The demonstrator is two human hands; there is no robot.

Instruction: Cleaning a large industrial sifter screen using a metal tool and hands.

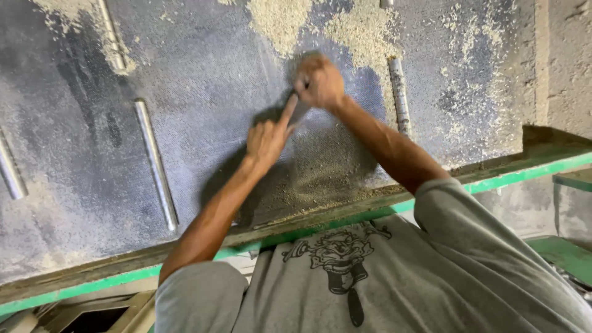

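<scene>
Reaching across a dusty dark mesh screen (203, 80), both hands are seen from above. The left hand (266, 140) is laid on the mesh with the index finger stretched out straight and the other fingers curled in; nothing is held in it. The right hand (319, 81) is closed into a loose fist just beyond that fingertip, knuckles up; whether something is pinched inside cannot be told, as the hand is blurred. The two hands are near each other, almost touching at the fingertip.

Pale sawdust-like grit (364, 31) is spread in patches over the upper part of the mesh, just above and to the right of the right hand. A darker patch of grit (320, 169) is piled below the hands, against the green frame edge (499, 180). A ribbed metal bar (399, 95) is lying on the mesh just right of the right forearm. A smooth metal bar (156, 163) is lying well left of the left arm. A grey shirt (382, 277) with a dark print is seen at the bottom.
</scene>
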